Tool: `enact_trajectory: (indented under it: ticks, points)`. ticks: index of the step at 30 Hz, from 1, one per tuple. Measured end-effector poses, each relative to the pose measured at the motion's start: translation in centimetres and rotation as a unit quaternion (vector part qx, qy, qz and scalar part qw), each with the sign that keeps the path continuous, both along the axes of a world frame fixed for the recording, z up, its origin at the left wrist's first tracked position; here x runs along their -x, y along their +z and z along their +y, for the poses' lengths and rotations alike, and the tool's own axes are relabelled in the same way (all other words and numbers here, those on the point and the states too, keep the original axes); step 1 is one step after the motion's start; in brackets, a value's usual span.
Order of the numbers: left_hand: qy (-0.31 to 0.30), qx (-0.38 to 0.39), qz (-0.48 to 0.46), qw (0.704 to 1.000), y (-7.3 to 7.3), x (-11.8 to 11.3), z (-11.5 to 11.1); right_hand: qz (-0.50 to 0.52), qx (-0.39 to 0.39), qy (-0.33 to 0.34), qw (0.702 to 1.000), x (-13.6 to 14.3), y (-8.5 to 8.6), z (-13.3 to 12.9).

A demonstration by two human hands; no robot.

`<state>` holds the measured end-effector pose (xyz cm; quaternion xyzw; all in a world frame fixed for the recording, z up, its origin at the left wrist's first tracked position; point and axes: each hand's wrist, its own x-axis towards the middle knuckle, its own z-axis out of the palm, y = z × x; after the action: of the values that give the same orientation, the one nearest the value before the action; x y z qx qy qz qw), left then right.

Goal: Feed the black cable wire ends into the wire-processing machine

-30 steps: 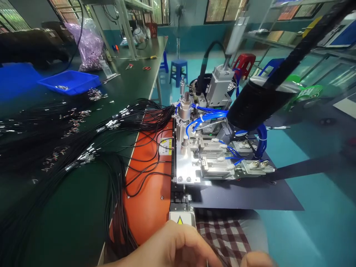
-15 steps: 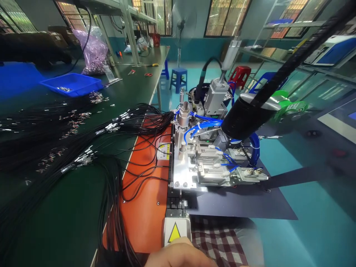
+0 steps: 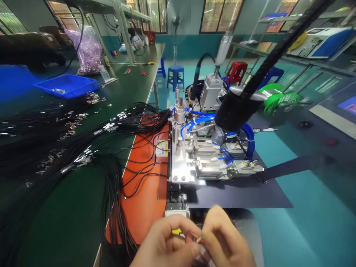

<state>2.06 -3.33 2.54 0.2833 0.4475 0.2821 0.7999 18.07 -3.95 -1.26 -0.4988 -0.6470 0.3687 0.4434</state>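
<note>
My left hand (image 3: 167,243) and my right hand (image 3: 226,239) meet at the bottom of the view, in front of the machine. The fingers of both are pinched together, tip to tip. A small pale sliver (image 3: 198,240) shows between the fingertips, too small and blurred to name. Just beyond the hands stands the metal machine (image 3: 183,163) with blue air tubes (image 3: 205,119). To the left, a bundle of black cables (image 3: 111,200) hangs over the orange panel (image 3: 147,211) at the table's edge.
More black cables with bare ends lie across the green table (image 3: 72,218). A blue tray (image 3: 66,86) holds small metal parts. A black lamp head (image 3: 233,109) hangs over the machine on a thick arm. A green spool (image 3: 280,99) stands at the right.
My right hand has come into view and my left hand has risen, so both now meet at the fingertips. The view has shifted slightly.
</note>
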Motion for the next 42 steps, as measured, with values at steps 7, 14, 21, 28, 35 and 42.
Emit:
enact_trajectory:
  ticks: [7,14,21,28,35,42]
  points:
    - [-0.03,-0.042,0.121,0.991,0.5,-0.3,2.1,0.25,0.322,0.019,0.913,0.5,1.7,1.2]
    - [-0.019,-0.027,0.118,0.992,-0.1,-0.4,2.4,0.306,0.387,0.026,0.87,0.3,1.7,1.7]
    - [-0.014,0.003,0.108,0.994,-0.6,-0.5,2.4,0.215,0.325,0.031,0.92,0.2,1.4,1.6]
    - [0.011,-0.016,0.105,0.994,-0.9,-0.6,2.0,0.23,0.329,0.011,0.916,0.6,1.3,1.3]
    - [0.009,-0.02,0.104,0.994,-0.5,-0.6,1.9,0.279,0.311,0.013,0.908,-0.3,0.9,1.4]
    - [-0.001,-0.026,0.112,0.993,-0.5,-0.6,1.7,0.246,0.313,0.044,0.916,-0.8,0.9,1.5]
